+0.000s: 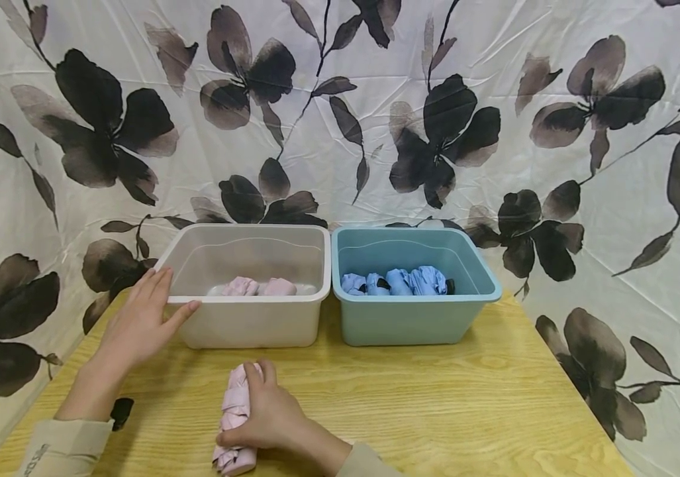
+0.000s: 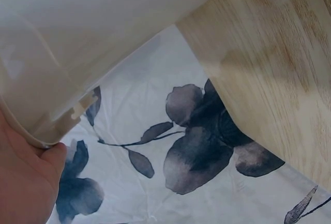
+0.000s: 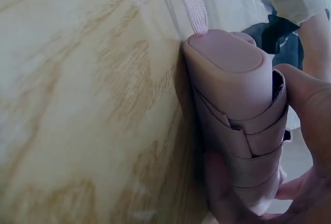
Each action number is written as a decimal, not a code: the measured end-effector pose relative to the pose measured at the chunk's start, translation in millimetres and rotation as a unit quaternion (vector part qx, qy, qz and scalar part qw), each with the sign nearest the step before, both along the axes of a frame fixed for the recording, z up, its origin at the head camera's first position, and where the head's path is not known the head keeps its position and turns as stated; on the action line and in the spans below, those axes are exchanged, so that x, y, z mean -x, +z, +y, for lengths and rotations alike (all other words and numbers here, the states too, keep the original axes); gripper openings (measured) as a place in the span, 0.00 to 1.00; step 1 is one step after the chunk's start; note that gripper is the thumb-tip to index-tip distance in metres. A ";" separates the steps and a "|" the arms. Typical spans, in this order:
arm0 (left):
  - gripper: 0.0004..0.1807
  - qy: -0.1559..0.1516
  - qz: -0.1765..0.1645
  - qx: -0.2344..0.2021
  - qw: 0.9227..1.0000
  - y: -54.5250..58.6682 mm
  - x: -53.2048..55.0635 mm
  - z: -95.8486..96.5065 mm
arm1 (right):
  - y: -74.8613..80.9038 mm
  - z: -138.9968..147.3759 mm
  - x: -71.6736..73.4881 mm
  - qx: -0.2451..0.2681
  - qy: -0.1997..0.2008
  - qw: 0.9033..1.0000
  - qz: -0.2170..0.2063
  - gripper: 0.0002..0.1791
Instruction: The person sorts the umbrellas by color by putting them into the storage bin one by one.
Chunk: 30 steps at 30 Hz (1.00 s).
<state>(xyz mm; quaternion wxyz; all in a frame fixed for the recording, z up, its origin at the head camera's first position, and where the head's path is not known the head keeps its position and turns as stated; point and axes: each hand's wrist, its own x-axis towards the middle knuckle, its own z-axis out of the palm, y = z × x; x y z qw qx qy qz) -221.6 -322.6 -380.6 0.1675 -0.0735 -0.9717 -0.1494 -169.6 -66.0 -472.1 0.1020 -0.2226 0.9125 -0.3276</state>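
A folded pink umbrella (image 1: pixel 235 414) lies on the table in front of the cream bin (image 1: pixel 250 324). My right hand (image 1: pixel 271 411) grips it from above, thumb on the near part and fingers over the far part. In the right wrist view, the flat end of the umbrella (image 3: pixel 227 53) faces the camera, with a pink wrist strap (image 3: pixel 192 4) running from it. My left hand (image 1: pixel 140 321) rests on the cream bin's left front corner, fingers along the side rim and thumb stretched along the front rim. Two pink bundles (image 1: pixel 241 286) lie inside that bin.
Right beside the cream bin stands a blue-green bin (image 1: pixel 405 324) with several blue folded bundles (image 1: pixel 399 281) in it. Both bins stand at the back of the wooden table (image 1: pixel 435 404). A flowered cloth (image 1: pixel 363 99) hangs behind and around the table.
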 end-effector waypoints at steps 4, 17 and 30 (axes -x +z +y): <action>0.50 -0.001 0.001 -0.001 1.000 0.3 0.4 -0.1 | -1.4 2.3 0.6 0.046 -0.002 0.999 -0.010 0.62; 0.51 0.002 -0.003 0.004 1.000 0.0 0.7 -0.1 | -5.7 12.1 -4.6 0.140 -0.004 0.989 -0.037 0.62; 0.50 -0.004 -0.001 0.001 1.000 -0.5 0.4 0.4 | 4.4 23.4 -10.5 0.259 0.059 0.964 0.019 0.65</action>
